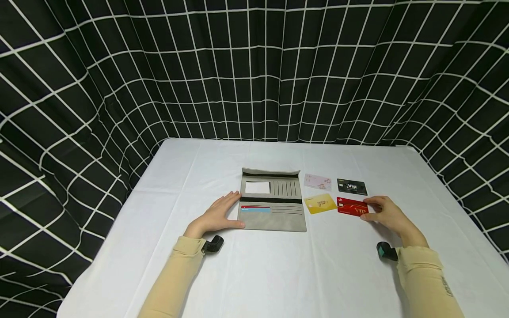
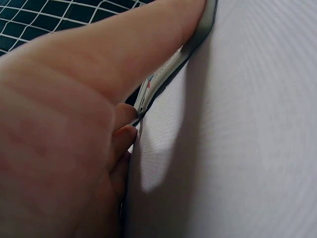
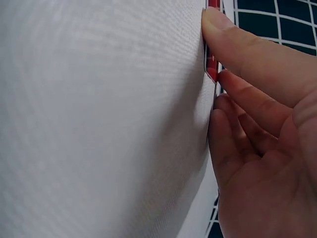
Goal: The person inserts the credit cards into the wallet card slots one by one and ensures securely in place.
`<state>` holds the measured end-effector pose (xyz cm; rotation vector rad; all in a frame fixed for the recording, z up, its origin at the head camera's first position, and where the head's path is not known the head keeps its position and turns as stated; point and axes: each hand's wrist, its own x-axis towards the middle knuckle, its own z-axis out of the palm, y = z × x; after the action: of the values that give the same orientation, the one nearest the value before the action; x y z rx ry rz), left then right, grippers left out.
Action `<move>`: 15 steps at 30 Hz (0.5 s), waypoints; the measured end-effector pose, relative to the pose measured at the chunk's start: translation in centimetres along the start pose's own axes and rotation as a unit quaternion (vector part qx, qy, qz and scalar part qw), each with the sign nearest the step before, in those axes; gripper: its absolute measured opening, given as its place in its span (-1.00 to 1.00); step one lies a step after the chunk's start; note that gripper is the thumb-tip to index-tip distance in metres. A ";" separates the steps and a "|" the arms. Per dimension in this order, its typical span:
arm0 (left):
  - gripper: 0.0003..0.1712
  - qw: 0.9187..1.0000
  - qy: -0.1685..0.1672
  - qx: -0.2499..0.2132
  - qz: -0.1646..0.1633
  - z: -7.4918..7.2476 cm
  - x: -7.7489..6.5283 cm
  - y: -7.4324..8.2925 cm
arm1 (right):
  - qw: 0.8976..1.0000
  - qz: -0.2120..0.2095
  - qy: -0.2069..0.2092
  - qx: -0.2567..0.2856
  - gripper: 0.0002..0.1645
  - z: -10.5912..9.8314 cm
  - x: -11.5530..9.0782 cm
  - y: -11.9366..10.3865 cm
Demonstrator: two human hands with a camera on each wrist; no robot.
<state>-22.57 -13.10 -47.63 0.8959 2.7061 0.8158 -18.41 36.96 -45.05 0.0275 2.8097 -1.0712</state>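
Observation:
An unfolded grey wallet [image 1: 286, 223] lies on the white table, a white card [image 1: 257, 187] in its upper half and a blue card [image 1: 256, 210] in a lower slot, with a red edge behind it. My left hand [image 1: 218, 215] rests at the wallet's left side, fingers stretched and thumb at the lower corner. To the right, my right hand [image 1: 387, 216] pinches the right end of a red VIP card [image 1: 350, 206] between thumb and fingers. In the right wrist view, the thumb [image 3: 218, 22] lies along the edge of this card.
Beside the red card lies a yellow card [image 1: 320, 203]. Above these are a black VIP card [image 1: 351, 187] and a pale pink card [image 1: 317, 182]. A white cloth [image 1: 254, 278] covers the table, and a dark grid-patterned curtain [image 1: 262, 70] surrounds its back and sides.

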 end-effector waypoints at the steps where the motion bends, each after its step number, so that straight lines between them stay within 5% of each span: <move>1: 0.13 1.000 0.001 0.000 0.000 0.0 0.0 0.0 | 1.000 0.005 0.000 -0.007 -0.14 0.0 0.1 0.0; 15: 0.13 1.000 0.001 0.006 0.002 0.2 0.2 -0.2 | 0.999 -0.006 0.003 -0.038 -0.27 -0.4 0.2 -0.1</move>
<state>-22.72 -13.06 -47.90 0.9030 2.7150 0.8017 -18.69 37.13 -44.73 0.0048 2.8564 -0.9683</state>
